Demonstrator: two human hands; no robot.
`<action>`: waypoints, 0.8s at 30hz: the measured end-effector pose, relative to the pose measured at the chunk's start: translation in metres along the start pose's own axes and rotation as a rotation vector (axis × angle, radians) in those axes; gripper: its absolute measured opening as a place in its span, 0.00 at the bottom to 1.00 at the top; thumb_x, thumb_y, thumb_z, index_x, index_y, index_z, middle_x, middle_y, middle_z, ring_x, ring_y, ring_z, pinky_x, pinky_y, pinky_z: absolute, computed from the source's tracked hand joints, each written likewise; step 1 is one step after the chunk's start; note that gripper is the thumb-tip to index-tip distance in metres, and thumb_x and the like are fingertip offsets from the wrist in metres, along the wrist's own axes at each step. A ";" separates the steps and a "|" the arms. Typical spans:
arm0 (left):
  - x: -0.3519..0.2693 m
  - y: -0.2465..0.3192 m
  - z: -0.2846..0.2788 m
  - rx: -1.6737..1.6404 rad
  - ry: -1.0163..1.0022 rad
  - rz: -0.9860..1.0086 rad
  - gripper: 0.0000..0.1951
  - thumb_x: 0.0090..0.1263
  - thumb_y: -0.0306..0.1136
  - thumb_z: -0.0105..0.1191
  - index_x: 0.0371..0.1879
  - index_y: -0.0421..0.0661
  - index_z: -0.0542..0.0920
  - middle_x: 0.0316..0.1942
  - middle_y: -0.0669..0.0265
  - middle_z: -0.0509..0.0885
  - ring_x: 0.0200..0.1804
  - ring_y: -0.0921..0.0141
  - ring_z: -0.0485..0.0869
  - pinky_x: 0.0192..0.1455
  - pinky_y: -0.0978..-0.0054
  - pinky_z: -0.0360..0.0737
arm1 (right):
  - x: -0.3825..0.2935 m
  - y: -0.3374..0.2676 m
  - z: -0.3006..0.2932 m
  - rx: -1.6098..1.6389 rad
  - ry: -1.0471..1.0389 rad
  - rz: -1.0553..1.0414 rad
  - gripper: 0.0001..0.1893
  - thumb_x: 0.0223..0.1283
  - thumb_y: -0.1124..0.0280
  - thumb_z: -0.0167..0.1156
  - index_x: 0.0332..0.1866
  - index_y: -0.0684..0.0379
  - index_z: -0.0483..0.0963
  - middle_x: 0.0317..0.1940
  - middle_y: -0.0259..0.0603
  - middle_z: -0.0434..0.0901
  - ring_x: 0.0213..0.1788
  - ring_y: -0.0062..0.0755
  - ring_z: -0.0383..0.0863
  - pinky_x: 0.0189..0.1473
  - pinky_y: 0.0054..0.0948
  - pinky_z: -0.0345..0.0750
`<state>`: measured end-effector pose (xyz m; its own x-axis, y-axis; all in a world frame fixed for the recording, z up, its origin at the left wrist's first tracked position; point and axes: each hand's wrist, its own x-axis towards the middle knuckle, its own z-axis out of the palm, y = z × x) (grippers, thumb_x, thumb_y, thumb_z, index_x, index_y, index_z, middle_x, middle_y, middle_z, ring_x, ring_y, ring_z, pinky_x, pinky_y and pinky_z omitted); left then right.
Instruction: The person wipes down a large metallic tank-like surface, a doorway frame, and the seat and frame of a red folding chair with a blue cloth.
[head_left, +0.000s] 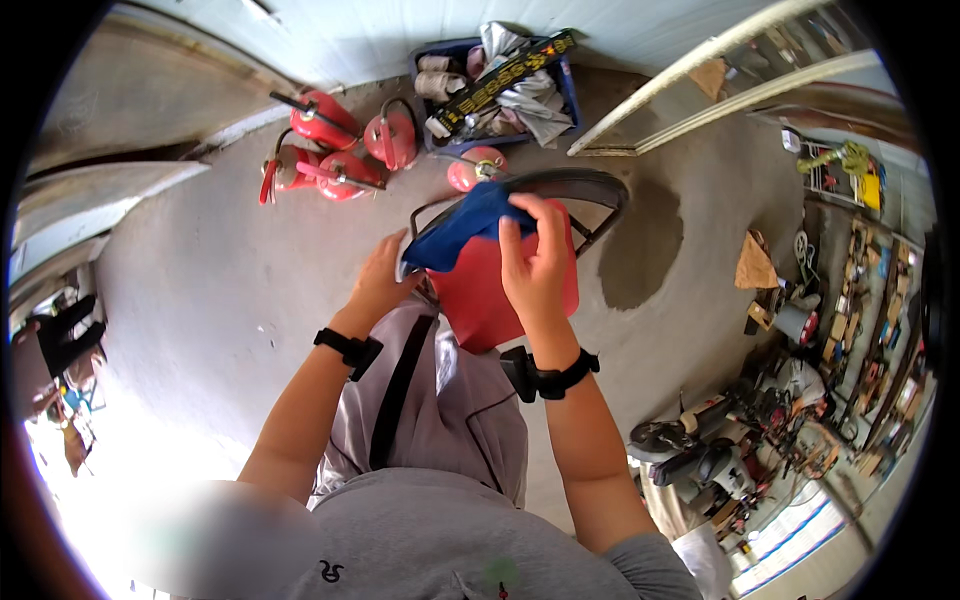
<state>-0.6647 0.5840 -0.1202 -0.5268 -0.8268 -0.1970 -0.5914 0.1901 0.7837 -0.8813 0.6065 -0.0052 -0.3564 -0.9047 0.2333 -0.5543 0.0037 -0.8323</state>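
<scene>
A dark blue cloth (469, 225) is stretched slantwise between my two hands, above the red seat (480, 292) of a chair. My left hand (379, 281) grips its lower left end, where a thin white edge shows by the fingers. At the cloth's upper right end, my right hand (534, 259) pinches it between thumb and fingers. Behind the cloth curves the chair's dark backrest (592, 184), partly covered by it. The chair stands right in front of my legs, and its seat is partly hidden by my right hand.
Several red fire extinguishers (322, 120) stand on the floor beyond the chair. Behind them is a blue crate (574, 105) filled with rolls and silvery sheeting. A framed glass door (660, 90) juts in. Right of the chair lies a wet patch (645, 244); cluttered shelves (862, 315) line the right.
</scene>
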 end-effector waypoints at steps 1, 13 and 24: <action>-0.001 0.001 0.006 -0.100 -0.091 0.032 0.29 0.61 0.31 0.60 0.62 0.43 0.65 0.53 0.48 0.77 0.58 0.50 0.74 0.57 0.59 0.73 | 0.005 0.004 0.009 0.045 0.068 -0.012 0.15 0.56 0.76 0.61 0.49 0.62 0.73 0.41 0.48 0.76 0.43 0.47 0.75 0.46 0.36 0.73; -0.022 -0.019 0.050 -0.071 0.180 -0.200 0.14 0.60 0.24 0.55 0.45 0.40 0.77 0.42 0.53 0.82 0.50 0.52 0.78 0.54 0.57 0.73 | -0.002 0.054 0.100 -0.351 -0.634 -1.045 0.15 0.53 0.69 0.55 0.46 0.61 0.76 0.41 0.39 0.77 0.49 0.36 0.76 0.57 0.36 0.71; -0.020 0.008 0.046 0.191 0.275 -0.171 0.16 0.63 0.29 0.56 0.51 0.43 0.74 0.52 0.57 0.78 0.61 0.55 0.73 0.65 0.56 0.65 | 0.085 0.144 -0.034 -0.576 -0.221 -0.671 0.05 0.58 0.69 0.55 0.33 0.58 0.75 0.29 0.41 0.75 0.33 0.42 0.76 0.39 0.39 0.72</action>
<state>-0.6871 0.6266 -0.1375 -0.2423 -0.9616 -0.1289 -0.7736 0.1113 0.6238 -1.0172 0.5444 -0.0875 0.2960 -0.8544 0.4271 -0.9044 -0.3946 -0.1626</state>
